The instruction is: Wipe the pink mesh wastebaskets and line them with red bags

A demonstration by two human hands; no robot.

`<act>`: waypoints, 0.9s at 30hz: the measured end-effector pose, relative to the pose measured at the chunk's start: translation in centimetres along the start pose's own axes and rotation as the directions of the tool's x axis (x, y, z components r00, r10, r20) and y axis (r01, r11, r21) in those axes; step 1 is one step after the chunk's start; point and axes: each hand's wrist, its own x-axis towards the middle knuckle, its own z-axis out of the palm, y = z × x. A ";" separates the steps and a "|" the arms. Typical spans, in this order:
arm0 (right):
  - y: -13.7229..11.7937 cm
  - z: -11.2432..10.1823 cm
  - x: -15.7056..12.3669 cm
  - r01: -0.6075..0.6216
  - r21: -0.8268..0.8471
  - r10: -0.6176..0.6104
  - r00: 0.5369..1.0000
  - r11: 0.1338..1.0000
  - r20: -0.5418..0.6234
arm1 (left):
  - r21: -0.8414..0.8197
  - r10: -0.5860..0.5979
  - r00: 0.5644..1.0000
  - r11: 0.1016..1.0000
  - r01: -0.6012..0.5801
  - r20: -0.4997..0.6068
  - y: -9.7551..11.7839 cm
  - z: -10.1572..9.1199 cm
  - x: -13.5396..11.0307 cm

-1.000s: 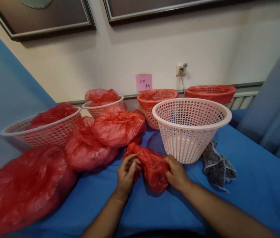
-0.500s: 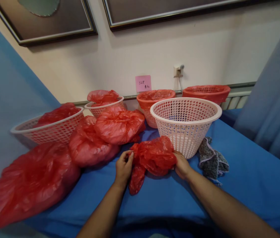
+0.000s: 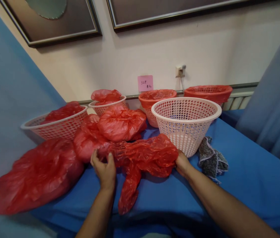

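A crumpled red plastic bag (image 3: 152, 153) lies stretched out sideways just above the blue cloth, one loose handle-like flap hanging down toward me. At its left end is my left hand (image 3: 105, 170), thumb and fingers apart, close to or touching the film. My right hand (image 3: 183, 162) grips the bag's right end; its fingertips are hidden behind the plastic. Right behind the bag stands an unlined white mesh basket (image 3: 187, 130). Bulging red bags (image 3: 38, 175) sit to the left of my left hand, with another red bag (image 3: 121, 124) farther back.
Two red-lined baskets stand by the wall, one (image 3: 152, 107) in the middle and one (image 3: 208, 94) at right. White baskets (image 3: 60, 127) with red bags are at left. A grey cloth (image 3: 211, 158) lies beside the white basket. Blue curtains (image 3: 274, 89) hang at the sides.
My left hand has moved left and its fingers have spread, while the bag has been drawn out longer from a bunched heap. My right hand stays at the bag's right end.
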 end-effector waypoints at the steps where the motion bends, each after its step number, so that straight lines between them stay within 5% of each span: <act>1: 0.1 0.1 0.0 0.004 -0.003 -0.004 1.000 1.000 -0.003 | 0.021 0.078 0.996 0.997 -0.079 0.046 1.3 -0.6 -1.0; 2: 0.2 0.1 -0.1 0.008 -0.001 -0.008 1.000 1.000 0.003 | 0.046 0.241 0.953 0.966 -0.253 0.184 2.6 -1.0 -2.1; 4: 0.4 0.1 -0.3 0.007 0.006 -0.008 0.998 1.000 0.061 | -0.026 0.439 0.719 0.862 -0.507 0.539 4.9 -1.1 -4.4; 5: 0.4 0.1 -0.4 0.002 0.012 -0.003 0.994 1.000 0.109 | -0.052 0.455 0.591 0.819 -0.572 0.666 5.6 -0.8 -5.4; 7: 0.4 -0.1 -0.6 -0.027 0.007 0.025 0.976 1.000 0.218 | -0.040 0.401 0.459 0.786 -0.617 0.793 5.9 0.3 -6.5; 10: 0.1 -0.5 -0.8 0.041 -0.129 -0.001 0.955 0.991 0.297 | 0.067 0.245 0.477 0.835 -0.547 0.844 4.3 2.4 -6.3; 12: -0.3 -0.6 -1.3 0.275 -0.323 -0.192 0.944 0.906 0.267 | 0.147 0.153 0.537 0.867 -0.476 0.830 3.1 3.3 -5.6; 13: -0.7 -0.6 -1.7 0.424 -0.427 -0.339 0.903 0.799 0.263 | 0.178 0.128 0.565 0.873 -0.454 0.815 2.7 3.5 -5.4; 15: -1.4 -0.2 -2.8 0.657 -0.586 -0.584 0.733 0.475 0.348 | 0.199 0.125 0.593 0.870 -0.451 0.796 2.5 3.5 -5.4; 17: -1.9 0.4 -4.0 0.744 -0.652 -0.631 0.579 0.149 0.516 | 0.161 0.155 0.557 0.865 -0.476 0.816 2.9 3.1 -5.8; 18: -2.0 0.7 -4.4 0.747 -0.664 -0.591 0.546 0.022 0.594 | 0.126 0.171 0.522 0.865 -0.486 0.836 3.2 2.9 -6.1; 20: -1.9 1.1 -4.8 0.720 -0.678 -0.439 0.565 -0.151 0.698 | 0.050 0.201 0.437 0.865 -0.500 0.877 3.6 2.3 -6.4; 23: -1.7 0.5 -4.5 0.677 -0.700 -0.246 0.655 -0.229 0.714 | 0.026 0.198 0.359 0.846 -0.533 0.912 3.0 1.1 -6.0; 25: -1.9 -0.8 -4.5 0.658 -0.729 -0.271 0.679 -0.187 0.682 | 0.104 0.135 0.377 0.830 -0.548 0.916 1.9 -0.2 -4.9; 27: -2.5 -2.3 -5.0 0.668 -0.735 -0.400 0.646 -0.116 0.650 | 0.214 0.051 0.444 0.822 -0.527 0.895 0.5 -1.7 -3.5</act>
